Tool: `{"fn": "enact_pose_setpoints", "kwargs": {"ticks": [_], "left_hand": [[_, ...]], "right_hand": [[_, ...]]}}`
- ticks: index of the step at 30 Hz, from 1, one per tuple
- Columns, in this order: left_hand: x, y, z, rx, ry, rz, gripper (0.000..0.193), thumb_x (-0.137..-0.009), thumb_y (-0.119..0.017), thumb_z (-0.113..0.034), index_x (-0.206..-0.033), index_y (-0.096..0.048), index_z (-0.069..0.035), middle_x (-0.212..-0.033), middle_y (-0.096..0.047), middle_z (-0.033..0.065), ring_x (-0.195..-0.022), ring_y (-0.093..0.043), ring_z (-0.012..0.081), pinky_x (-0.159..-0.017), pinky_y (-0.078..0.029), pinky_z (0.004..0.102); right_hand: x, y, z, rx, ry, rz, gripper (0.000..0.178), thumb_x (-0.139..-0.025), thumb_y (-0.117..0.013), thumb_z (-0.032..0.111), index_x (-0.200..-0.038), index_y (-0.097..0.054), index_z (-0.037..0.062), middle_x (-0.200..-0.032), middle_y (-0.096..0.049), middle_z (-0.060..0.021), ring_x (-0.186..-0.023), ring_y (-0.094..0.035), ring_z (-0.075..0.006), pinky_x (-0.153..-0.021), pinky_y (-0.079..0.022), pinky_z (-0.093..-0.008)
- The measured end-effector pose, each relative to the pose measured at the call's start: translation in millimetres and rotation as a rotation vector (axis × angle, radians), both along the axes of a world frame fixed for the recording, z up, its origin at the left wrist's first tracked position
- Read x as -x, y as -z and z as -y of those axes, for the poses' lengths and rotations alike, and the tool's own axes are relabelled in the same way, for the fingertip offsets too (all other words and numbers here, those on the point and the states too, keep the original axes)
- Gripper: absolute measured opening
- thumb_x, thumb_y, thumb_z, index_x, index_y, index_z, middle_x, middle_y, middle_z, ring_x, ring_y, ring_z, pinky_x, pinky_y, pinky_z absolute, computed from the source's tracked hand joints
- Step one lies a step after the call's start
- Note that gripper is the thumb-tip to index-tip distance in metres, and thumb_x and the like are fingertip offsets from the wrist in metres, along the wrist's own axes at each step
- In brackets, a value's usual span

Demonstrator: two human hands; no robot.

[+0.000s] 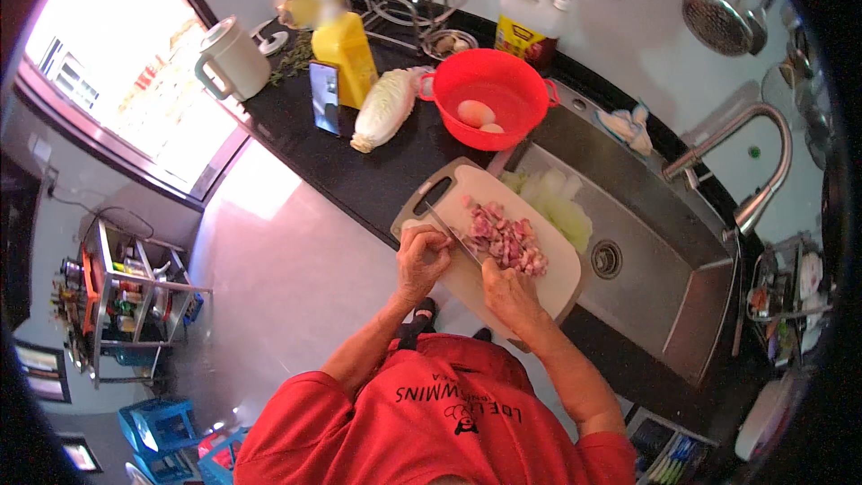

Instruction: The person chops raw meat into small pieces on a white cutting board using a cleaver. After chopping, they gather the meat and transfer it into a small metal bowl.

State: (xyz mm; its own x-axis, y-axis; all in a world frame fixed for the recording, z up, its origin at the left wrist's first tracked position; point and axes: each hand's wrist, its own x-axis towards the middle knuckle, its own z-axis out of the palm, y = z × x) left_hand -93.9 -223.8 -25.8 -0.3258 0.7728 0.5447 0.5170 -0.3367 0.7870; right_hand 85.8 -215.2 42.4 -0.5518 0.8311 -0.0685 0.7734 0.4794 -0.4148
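Observation:
My right hand is closed round the handle of a kitchen knife. Its blade slants up and left across a beige cutting board. Close by the blade, on its left side, my left hand has its fingers curled together; whatever they may hold is hidden. A heap of chopped raw pink meat lies on the board, just right of the blade. The board straddles the dark counter and the near-left edge of the sink.
Beyond the board stands a red colander with eggs. Left of it are a napa cabbage, an upright phone and a yellow bottle. Pale green leaves lie in the steel sink, beneath a curved faucet.

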Motion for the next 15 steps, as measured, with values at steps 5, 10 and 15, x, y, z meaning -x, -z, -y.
{"fn": "enact_pose_setpoints", "kwargs": {"ticks": [5, 10, 15], "left_hand": [[1, -3, -3, -0.033, -0.092, -0.091, 0.021, -0.064, -0.068, 0.006, -0.081, -0.06, -0.004, -0.089, -0.061, 0.009, -0.08, -0.058, 0.023, -0.069, -0.049, 0.0312], [15, -14, -2, -0.046, 0.164, -0.231, 0.023, -0.065, -0.069, 0.005, -0.083, -0.059, -0.004, -0.089, -0.06, 0.0088, -0.082, -0.058, 0.0259, -0.075, -0.048, 0.0354], [3, -6, 4, -0.019, 0.212, -0.235, 0.026, -0.067, -0.069, 0.006, -0.089, -0.062, -0.006, -0.097, -0.058, 0.0094, -0.092, -0.057, 0.0274, -0.08, -0.048, 0.0364]], "right_hand": [[-32, -7, 17, 0.128, 0.046, -0.003, 0.01, -0.083, -0.048, 0.008, -0.087, -0.047, -0.001, -0.069, -0.061, -0.0268, -0.071, -0.063, -0.0443, -0.064, -0.05, -0.0524], [-37, -2, 15, 0.186, 0.092, 0.022, 0.013, -0.085, -0.048, 0.012, -0.089, -0.047, -0.0007, -0.07, -0.059, -0.0285, -0.073, -0.061, -0.0463, -0.065, -0.048, -0.0542], [-32, 3, 3, 0.128, 0.139, -0.166, 0.015, -0.088, -0.052, 0.015, -0.088, -0.045, 0.0014, -0.066, -0.058, -0.0251, -0.068, -0.058, -0.0475, -0.06, -0.045, -0.0552]]}}
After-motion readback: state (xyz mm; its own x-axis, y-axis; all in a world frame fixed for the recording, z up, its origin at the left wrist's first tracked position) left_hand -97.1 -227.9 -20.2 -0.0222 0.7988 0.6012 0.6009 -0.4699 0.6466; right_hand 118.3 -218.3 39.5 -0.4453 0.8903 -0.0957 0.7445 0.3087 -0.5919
